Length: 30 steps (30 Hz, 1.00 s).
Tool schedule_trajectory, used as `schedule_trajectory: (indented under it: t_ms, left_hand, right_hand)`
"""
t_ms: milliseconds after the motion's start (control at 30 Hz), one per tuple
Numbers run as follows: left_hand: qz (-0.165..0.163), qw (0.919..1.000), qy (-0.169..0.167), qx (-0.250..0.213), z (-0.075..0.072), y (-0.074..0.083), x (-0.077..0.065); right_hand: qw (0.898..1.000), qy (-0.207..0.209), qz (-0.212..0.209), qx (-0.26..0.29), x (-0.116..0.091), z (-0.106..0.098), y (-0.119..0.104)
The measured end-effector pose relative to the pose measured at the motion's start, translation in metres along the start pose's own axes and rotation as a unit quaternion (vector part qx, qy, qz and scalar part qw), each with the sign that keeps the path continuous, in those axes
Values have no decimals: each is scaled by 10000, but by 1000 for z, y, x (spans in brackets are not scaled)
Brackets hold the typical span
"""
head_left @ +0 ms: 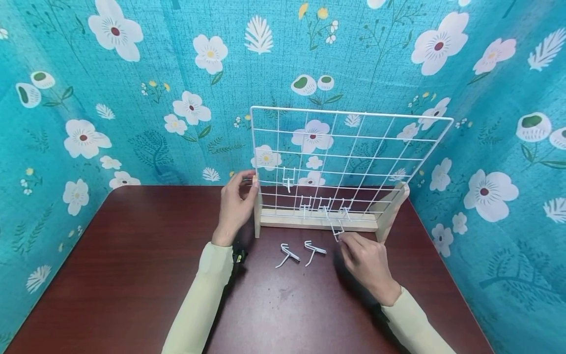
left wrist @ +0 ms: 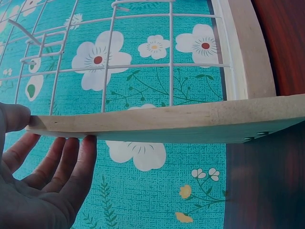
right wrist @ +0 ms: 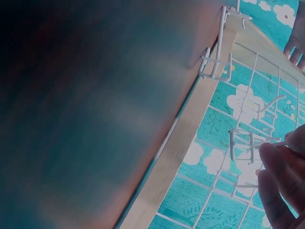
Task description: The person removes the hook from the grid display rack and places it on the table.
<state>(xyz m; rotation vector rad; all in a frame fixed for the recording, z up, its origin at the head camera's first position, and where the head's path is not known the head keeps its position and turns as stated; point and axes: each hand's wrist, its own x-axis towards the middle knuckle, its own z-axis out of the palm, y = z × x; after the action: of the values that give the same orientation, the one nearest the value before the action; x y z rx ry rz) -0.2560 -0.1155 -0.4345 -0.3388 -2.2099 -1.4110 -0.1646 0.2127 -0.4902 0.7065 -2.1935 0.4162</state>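
Observation:
My left hand [head_left: 236,206] grips the upright wooden side panel [left wrist: 143,119] of a stand, thumb on one face and fingers on the other. The stand carries a white wire grid [head_left: 336,135]. With thumb and fingers, my right hand [head_left: 367,263] pinches a white wire hook [right wrist: 251,145] in front of the grid's lower part. Whether that hook touches the grid, I cannot tell. Other white hooks hang on the grid, one higher up [head_left: 289,183] and others low down, including a hook [head_left: 305,207] near the base bar.
Two loose white hooks, the left hook [head_left: 289,253] and the right hook [head_left: 315,250], lie on the dark red table [head_left: 132,275] before the stand. The wooden base bar [head_left: 318,221] runs between the side panels. A blue flowered cloth [head_left: 155,98] surrounds the table's back and sides.

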Motion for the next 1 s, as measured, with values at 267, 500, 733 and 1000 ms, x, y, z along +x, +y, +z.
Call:
schedule_trajectory:
  t_ms: [267,500,733,1000]
  left_hand:
    - [-23,10000,2,-49,0,1,0]
    - [-21,9999,-7,-103,0,1,0]
    - [-8,9999,9,-99,0,0,0]
    - [-45,10000,5,-48,0,0,1]
  right_hand:
    - [9999,-136,-8,-82,-1,0,5]
    - [9985,-447,26,-325,-1,-1,7]
    - [9957,-814,97,-435,-1,-2,8]
    - [9934,-1041,165,-462,-2,-1,9]
